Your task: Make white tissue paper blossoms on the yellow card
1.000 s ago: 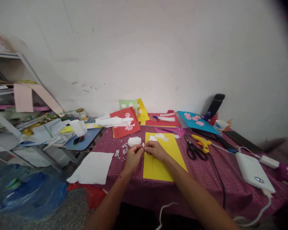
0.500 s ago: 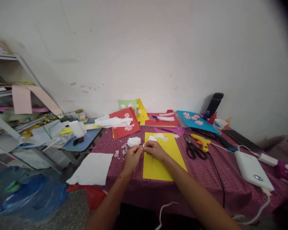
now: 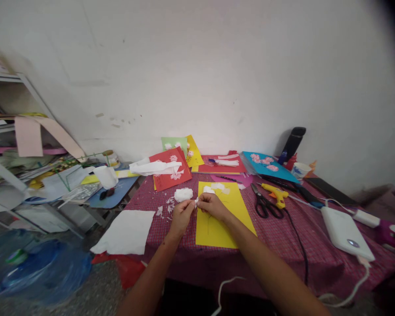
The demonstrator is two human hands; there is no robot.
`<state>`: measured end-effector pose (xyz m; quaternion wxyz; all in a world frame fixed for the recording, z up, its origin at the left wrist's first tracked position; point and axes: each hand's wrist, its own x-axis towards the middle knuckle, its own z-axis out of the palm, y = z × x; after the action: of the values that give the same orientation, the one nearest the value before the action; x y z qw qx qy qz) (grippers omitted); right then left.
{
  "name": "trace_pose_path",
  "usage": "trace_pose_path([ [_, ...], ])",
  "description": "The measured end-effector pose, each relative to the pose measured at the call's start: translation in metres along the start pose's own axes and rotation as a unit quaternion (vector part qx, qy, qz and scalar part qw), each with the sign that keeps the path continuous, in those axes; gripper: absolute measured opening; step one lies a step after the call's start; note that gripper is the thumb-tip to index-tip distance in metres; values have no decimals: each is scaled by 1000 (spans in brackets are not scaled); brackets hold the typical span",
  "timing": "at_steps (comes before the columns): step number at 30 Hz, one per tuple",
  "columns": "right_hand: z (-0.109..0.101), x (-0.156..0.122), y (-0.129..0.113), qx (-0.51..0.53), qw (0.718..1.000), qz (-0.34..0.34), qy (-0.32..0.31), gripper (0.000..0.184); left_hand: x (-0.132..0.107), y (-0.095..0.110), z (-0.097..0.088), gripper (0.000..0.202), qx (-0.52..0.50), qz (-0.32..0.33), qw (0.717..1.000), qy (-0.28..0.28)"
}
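My left hand (image 3: 181, 216) and my right hand (image 3: 211, 205) meet over the left edge of a yellow paper sheet (image 3: 221, 217) on the checked tablecloth. Both pinch a small white tissue scrap (image 3: 196, 201) between their fingertips. A crumpled white tissue wad (image 3: 183, 194) lies just beyond my left hand, with several tiny white scraps (image 3: 169, 206) beside it. More white pieces (image 3: 217, 188) rest on the yellow sheet's far edge.
Black scissors (image 3: 265, 204) and a yellow glue gun (image 3: 274, 193) lie right of the sheet, its cord trailing off the front edge. A white power bank (image 3: 346, 232) sits far right. Red (image 3: 171, 169) and blue cards (image 3: 266, 164) line the wall. A white sheet (image 3: 127, 230) overhangs the left corner.
Both hands stay together, working the small tissue scrap with slight finger movements. The view has drifted a little.
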<state>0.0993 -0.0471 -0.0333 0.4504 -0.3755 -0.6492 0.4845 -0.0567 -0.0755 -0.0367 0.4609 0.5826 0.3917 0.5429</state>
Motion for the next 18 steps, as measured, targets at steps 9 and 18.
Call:
trace_pose_path([
  [9,0,-1,-4,14,1000,13,-7,20,1,-4,-1,30,-22,-12,1000,-10],
  [18,-1,-1,-3,13,1000,5,-24,22,1,-4,-2,22,48,36,998,17],
])
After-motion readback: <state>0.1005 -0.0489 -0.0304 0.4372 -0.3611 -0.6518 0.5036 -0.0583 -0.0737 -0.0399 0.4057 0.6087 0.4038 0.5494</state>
